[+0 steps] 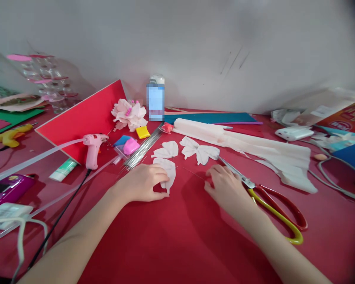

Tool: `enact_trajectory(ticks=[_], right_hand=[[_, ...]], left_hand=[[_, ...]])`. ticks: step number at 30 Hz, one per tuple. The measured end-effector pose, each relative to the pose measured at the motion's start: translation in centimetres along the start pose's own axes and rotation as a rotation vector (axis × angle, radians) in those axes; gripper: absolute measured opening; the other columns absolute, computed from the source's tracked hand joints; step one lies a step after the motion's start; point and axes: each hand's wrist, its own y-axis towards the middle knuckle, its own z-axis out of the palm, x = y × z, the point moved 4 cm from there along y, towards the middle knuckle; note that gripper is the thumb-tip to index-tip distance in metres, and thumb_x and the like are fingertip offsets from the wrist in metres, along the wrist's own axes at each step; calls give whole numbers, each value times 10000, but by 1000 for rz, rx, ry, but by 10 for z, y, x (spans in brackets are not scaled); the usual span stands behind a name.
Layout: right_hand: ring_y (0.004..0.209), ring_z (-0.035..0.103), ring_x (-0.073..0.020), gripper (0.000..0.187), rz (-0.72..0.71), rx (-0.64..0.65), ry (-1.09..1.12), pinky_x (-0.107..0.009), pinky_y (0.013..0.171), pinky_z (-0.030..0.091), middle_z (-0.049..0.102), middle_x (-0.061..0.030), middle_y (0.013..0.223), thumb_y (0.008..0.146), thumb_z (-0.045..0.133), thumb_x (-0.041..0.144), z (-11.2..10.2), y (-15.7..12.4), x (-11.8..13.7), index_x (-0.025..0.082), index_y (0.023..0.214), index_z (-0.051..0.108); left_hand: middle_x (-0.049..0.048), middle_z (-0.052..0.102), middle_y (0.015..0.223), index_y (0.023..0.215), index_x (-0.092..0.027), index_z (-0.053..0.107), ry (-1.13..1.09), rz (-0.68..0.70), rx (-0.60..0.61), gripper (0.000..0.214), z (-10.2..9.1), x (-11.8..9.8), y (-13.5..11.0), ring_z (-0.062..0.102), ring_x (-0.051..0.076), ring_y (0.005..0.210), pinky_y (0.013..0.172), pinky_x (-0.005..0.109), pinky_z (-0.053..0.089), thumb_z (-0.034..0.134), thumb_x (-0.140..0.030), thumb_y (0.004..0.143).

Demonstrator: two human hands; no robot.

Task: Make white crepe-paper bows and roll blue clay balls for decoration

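1. Paper petal (pixel 168 171) lies on the red desk (pixel 177 252), its edge under the left hand (pixel 140 183), whose grip rests open on it.
2. Right hand (pixel 226 189) curls beside a thin wire (pixel 193 173); whether its grip is closed cannot be told.
3. Red-handled scissors (pixel 276 209) lie just beside that hand; a pink glue gun (pixel 93 148) stands farther left.

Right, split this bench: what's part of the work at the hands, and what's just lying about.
In use:
left hand on a white crepe-paper petal
right hand beside red-and-yellow scissors
another petal
joined petal pair
pale crepe-paper strip

Lying about:
pink glue gun
red card
wire bundle
white charger
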Motion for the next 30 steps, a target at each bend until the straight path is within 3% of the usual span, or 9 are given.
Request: enact_trajectory(ticks=[3,6,10,21,27,30], right_hand=[[861,575,-236,169,-104,-35,121,-344,716,450,619,-98,891,808,448,79,3,7,4,162,760,588],[801,572,-212,173,-88,-22,201,-320,709,455,614,-71,821,773,473,48,7,11,1,170,705,576],[804,571,-194,158,-91,-29,295,-298,730,461,613,-52,820,777,502,51,7,9,-2,171,723,588],[758,569,-186,192,-204,-20,111,-292,688,427,621,-75,808,844,488,75,2,4,5,134,707,608],[794,590,-210,188,-239,-35,47,-372,809,390,658,-65,816,842,489,81,0,5,2,140,751,642],[769,588,-205,188,-249,10,24,-355,774,398,650,-63,790,822,491,59,-4,4,0,139,724,630]], left_hand=[[36,686,937,912,-193,666,108,11,10,173,2,-4,1,622,194,824,681,313,487,555,-296,828],[21,689,925,906,-199,662,169,34,17,190,3,-4,2,622,183,815,670,308,479,491,-168,827],[12,699,941,920,-203,669,127,31,7,186,2,-1,-1,632,176,850,738,306,490,500,-189,843],[-7,713,976,907,-216,688,51,5,4,232,1,6,-1,642,163,925,803,282,477,461,-262,923],[6,697,849,854,-185,649,105,-18,-3,152,0,3,-1,640,157,782,680,272,462,501,-208,878],[6,686,850,882,-183,629,159,24,-43,131,4,1,0,629,154,767,646,268,444,502,-209,874]])
